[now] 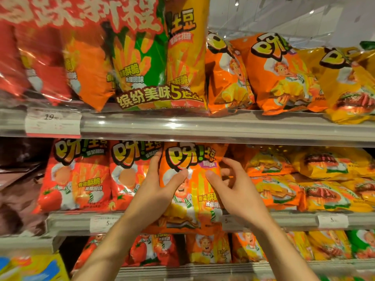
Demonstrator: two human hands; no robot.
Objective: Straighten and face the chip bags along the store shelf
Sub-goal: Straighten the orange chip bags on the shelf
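An orange chip bag stands upright at the front of the middle shelf, its lower edge hanging over the shelf lip. My left hand grips its left edge, thumb across the front and fingers behind. On the bag's right edge my right hand holds it the same way, thumb on the front. Two red tomato bags stand facing forward to its left. Right of it, orange and yellow bags lie flat in stacks.
The upper shelf carries a large multipack and leaning orange and yellow bags. More bags stand on the shelf below. Price tags sit on the shelf rails. Dark brown bags fill the far left.
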